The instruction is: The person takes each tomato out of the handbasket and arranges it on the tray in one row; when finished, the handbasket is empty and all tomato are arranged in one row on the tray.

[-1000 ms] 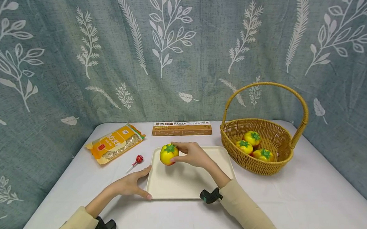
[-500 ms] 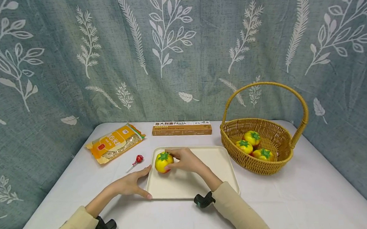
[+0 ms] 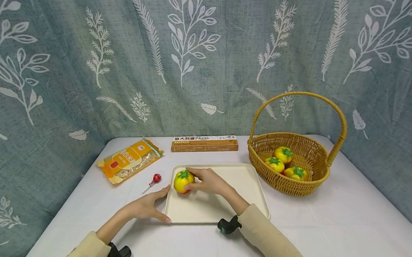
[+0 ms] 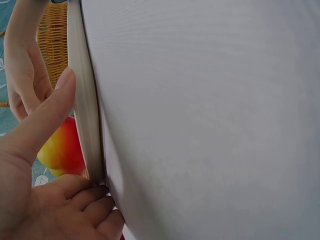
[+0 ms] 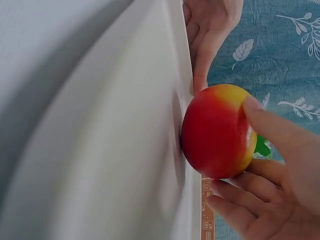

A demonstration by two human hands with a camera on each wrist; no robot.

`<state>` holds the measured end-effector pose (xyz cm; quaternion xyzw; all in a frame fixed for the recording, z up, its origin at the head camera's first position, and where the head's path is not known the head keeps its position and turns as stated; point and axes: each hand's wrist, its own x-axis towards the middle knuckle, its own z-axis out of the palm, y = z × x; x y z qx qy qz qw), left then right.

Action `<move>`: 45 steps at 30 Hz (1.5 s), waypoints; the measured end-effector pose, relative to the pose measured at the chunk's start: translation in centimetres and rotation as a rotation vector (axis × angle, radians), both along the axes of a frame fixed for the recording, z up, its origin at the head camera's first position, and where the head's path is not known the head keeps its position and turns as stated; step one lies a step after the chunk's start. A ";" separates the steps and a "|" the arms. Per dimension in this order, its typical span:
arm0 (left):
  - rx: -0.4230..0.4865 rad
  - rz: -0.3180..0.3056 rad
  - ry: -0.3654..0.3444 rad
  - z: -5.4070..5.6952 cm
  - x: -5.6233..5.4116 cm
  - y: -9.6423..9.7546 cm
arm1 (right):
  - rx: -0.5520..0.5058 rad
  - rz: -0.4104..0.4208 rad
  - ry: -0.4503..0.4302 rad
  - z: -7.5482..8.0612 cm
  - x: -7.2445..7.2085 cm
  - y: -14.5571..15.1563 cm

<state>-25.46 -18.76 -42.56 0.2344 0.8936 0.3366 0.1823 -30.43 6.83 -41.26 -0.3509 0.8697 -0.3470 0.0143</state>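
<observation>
In the head view my right hand (image 3: 210, 181) holds a yellow-and-red toy persimmon (image 3: 183, 182) with a green leafy top, fingers on its far side and thumb on the near side. It sits against the left part of the cream tray (image 3: 227, 205). The right wrist view shows the thumb and fingers around the persimmon (image 5: 215, 135), whose red underside meets the tray surface. My left hand (image 3: 147, 206) rests along the tray's left edge, thumb at the near corner and fingers farther up. The left wrist view shows the thumb spread from the fingers along the rim.
A wicker basket (image 3: 264, 176) with a tall handle and 3 similar persimmons (image 3: 295, 174) stands to the right. Behind the tray lies a pasta box (image 3: 204, 145). On the left are an orange food bag (image 3: 130, 160) and a red lollipop (image 3: 156, 178).
Since a second ago, my right hand has lowered the persimmon and brought it slightly left and nearer on the tray. In the last half second it has barely moved. The left hand stays in place.
</observation>
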 end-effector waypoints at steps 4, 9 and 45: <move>0.005 0.001 0.004 0.1 0.1 0.0 | 0.013 -0.004 0.012 -0.1 0.0 0.0; 0.003 0.009 -0.009 0.0 0.1 0.1 | 0.005 0.009 0.019 -0.1 0.0 0.1; -0.003 0.018 -0.012 0.0 0.0 0.1 | 0.024 0.033 -0.041 0.8 0.1 1.0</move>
